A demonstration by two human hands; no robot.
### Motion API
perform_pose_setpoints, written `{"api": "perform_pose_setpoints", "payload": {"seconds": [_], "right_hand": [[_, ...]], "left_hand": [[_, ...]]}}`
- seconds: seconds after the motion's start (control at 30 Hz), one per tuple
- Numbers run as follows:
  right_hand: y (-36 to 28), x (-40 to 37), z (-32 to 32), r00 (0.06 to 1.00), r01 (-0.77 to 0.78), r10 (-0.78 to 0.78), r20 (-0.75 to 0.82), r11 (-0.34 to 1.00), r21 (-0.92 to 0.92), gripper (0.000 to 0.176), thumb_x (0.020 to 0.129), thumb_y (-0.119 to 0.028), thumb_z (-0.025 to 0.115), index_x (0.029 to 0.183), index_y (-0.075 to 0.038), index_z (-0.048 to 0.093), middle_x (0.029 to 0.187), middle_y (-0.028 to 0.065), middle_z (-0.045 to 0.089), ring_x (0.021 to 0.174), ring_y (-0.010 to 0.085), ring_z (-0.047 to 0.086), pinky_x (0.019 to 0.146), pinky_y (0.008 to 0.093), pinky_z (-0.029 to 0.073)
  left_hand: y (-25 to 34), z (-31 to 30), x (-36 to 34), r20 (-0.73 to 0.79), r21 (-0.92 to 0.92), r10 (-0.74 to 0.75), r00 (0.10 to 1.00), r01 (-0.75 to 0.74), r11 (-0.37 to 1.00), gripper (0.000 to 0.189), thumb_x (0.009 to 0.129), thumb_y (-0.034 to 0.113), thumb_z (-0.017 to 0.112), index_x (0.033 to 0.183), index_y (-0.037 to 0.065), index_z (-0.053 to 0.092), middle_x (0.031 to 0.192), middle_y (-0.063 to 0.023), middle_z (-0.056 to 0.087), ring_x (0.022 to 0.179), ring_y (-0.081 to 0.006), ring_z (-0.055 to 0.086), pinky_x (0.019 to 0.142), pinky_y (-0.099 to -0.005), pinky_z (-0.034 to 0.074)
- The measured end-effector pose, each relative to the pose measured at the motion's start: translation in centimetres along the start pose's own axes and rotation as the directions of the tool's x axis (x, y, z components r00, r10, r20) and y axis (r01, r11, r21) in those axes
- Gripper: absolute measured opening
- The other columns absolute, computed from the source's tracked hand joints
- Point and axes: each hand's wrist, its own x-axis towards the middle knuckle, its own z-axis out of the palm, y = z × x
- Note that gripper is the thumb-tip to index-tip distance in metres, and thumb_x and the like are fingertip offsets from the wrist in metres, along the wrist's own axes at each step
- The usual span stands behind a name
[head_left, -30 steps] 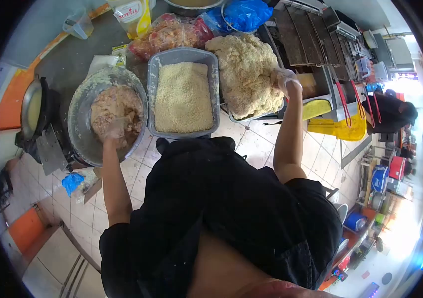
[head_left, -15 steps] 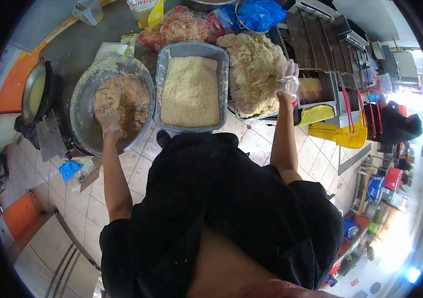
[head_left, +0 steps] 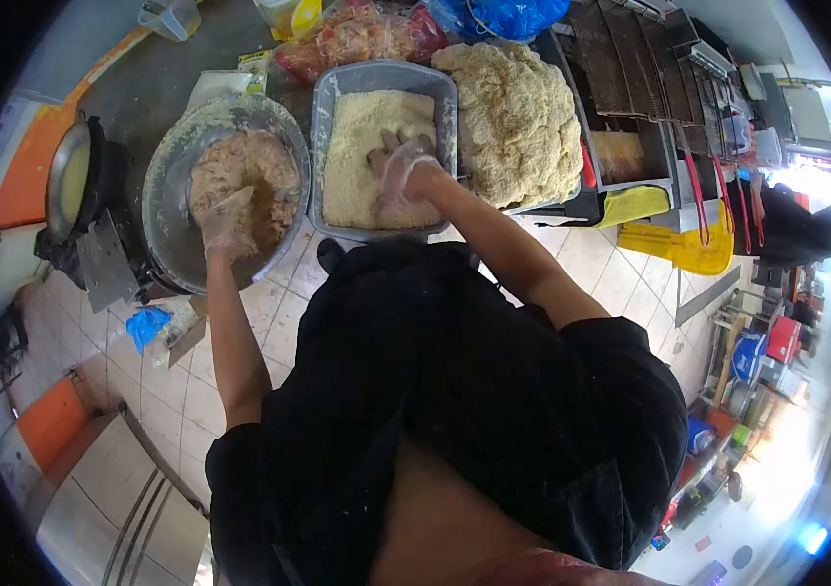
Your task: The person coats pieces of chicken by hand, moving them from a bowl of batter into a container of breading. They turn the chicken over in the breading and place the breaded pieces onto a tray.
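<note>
In the head view, my left hand (head_left: 229, 223), in a clear plastic glove, reaches into a big round metal bowl (head_left: 164, 210) of wet raw meat (head_left: 240, 166). Its fingertips are sunk among the pieces, so its grip is hidden. My right hand (head_left: 406, 168), gloved too, lies on the pale breadcrumbs (head_left: 357, 195) with its fingers spread. A grey rectangular tub (head_left: 321, 137) holds those crumbs. To the right of the tub rises a large heap of crumb-coated pieces (head_left: 518, 122), which neither hand touches.
Behind the tub lie plastic bags of reddish food (head_left: 367, 44) and a blue bag (head_left: 503, 15). At left stands a pan of yellowish liquid (head_left: 69, 186). Wire racks (head_left: 621, 68), red-handled tools (head_left: 697, 200) and a yellow cloth (head_left: 635, 203) are on the right.
My right hand has left the coated heap and moved left onto the crumbs in the tub. My left hand stays in the meat bowl, slightly higher and turned.
</note>
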Motion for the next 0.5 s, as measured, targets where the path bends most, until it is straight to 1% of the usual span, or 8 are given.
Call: {"api": "perform_pose_setpoints", "payload": {"seconds": [0.03, 0.1, 0.17, 0.2, 0.23, 0.27, 0.37, 0.5], "right_hand": [[0.0, 0.3, -0.6, 0.987, -0.05, 0.039, 0.154, 0.996, 0.067, 0.07, 0.081, -0.03, 0.054, 0.146, -0.016, 0.03, 0.152, 0.0191, 0.026, 0.137, 0.039, 0.029, 0.109, 0.0553, 0.027], [-1.0, -0.6, -1.0, 0.995, -0.1, 0.1, -0.022, 0.994, 0.037, 0.069, 0.08, -0.028, 0.056, 0.144, -0.013, 0.034, 0.149, 0.0207, 0.029, 0.135, 0.0398, 0.033, 0.107, 0.0538, 0.029], [-1.1, 1.3, 1.5, 0.965, -0.172, 0.16, -0.208, 0.984, -0.04, 0.074, 0.074, -0.031, 0.068, 0.139, -0.011, 0.04, 0.147, 0.0235, 0.032, 0.125, 0.0401, 0.046, 0.096, 0.0507, 0.043], [-1.7, 1.0, 0.4, 0.967, -0.167, 0.155, -0.205, 0.985, -0.042, 0.074, 0.074, -0.031, 0.068, 0.139, -0.011, 0.04, 0.147, 0.0235, 0.032, 0.125, 0.0401, 0.046, 0.096, 0.0507, 0.043], [-2.0, 0.9, -0.9, 0.975, -0.184, 0.179, -0.134, 0.982, -0.028, 0.07, 0.074, -0.028, 0.068, 0.137, -0.01, 0.042, 0.145, 0.0239, 0.035, 0.122, 0.0394, 0.049, 0.092, 0.0496, 0.046], [-2.3, 0.8, -1.8, 0.977, -0.203, 0.202, -0.063, 0.979, -0.016, 0.066, 0.075, -0.025, 0.067, 0.134, -0.009, 0.044, 0.143, 0.0244, 0.038, 0.12, 0.0387, 0.052, 0.088, 0.0486, 0.049], [-0.4, 3.6, 0.9, 0.978, -0.196, 0.201, -0.054, 0.976, 0.097, 0.046, 0.075, -0.019, 0.065, 0.119, -0.006, 0.058, 0.125, 0.0245, 0.056, 0.107, 0.0349, 0.061, 0.082, 0.0444, 0.052], [0.2, 2.3, -2.1, 0.984, -0.165, 0.171, -0.041, 0.978, 0.127, 0.026, 0.081, -0.018, 0.058, 0.101, -0.004, 0.069, 0.103, 0.0187, 0.068, 0.098, 0.0329, 0.066, 0.082, 0.0419, 0.053]], "left_hand": [[-0.4, 0.1, 0.0, -0.021, 0.0, 0.001, 1.0, -0.001, 1.0, 0.033, 0.092, 0.026, 0.049, 0.11, 0.002, 0.062, 0.106, -0.0158, 0.065, 0.086, -0.0273, 0.064, 0.074, -0.04, 0.05], [0.7, -1.5, -1.0, -0.061, 0.01, -0.005, 0.998, 0.006, 1.0, 0.033, 0.092, 0.026, 0.048, 0.109, 0.001, 0.062, 0.105, -0.0157, 0.065, 0.085, -0.0272, 0.064, 0.074, -0.04, 0.05], [6.3, -6.4, -2.8, 0.412, -0.733, -0.04, 0.91, 0.357, 0.58, 0.034, 0.092, 0.024, 0.05, 0.113, 0.001, 0.061, 0.11, -0.0152, 0.064, 0.093, -0.0261, 0.063, 0.081, -0.0379, 0.048], [4.1, -5.0, -2.3, 0.41, -0.733, -0.045, 0.911, 0.359, 0.577, 0.034, 0.092, 0.024, 0.05, 0.113, 0.001, 0.061, 0.11, -0.0152, 0.064, 0.093, -0.0261, 0.063, 0.081, -0.0379, 0.048], [0.7, -2.5, -1.1, 0.218, -0.255, -0.084, 0.972, 0.14, 0.957, 0.034, 0.092, 0.023, 0.05, 0.115, 0.001, 0.059, 0.108, -0.0138, 0.064, 0.095, -0.0247, 0.062, 0.083, -0.0368, 0.047], [-1.3, -1.1, -0.5, 0.039, 0.373, 0.008, 0.999, -0.022, 0.928, 0.034, 0.092, 0.021, 0.051, 0.118, 0.0, 0.058, 0.107, -0.0124, 0.064, 0.096, -0.0232, 0.061, 0.085, -0.0356, 0.046], [2.8, -2.0, -1.9, 0.101, 0.05, -0.235, 0.967, 0.231, 0.972, 0.035, 0.093, 0.023, 0.05, 0.122, 0.003, 0.056, 0.112, -0.0126, 0.063, 0.102, -0.0232, 0.059, 0.089, -0.0355, 0.045], [-5.6, 0.7, 1.4, 0.183, 0.259, 0.248, 0.951, -0.29, 0.921, 0.033, 0.094, 0.022, 0.048, 0.121, 0.005, 0.057, 0.116, -0.0121, 0.061, 0.102, -0.0242, 0.059, 0.09, -0.0362, 0.045]]}}
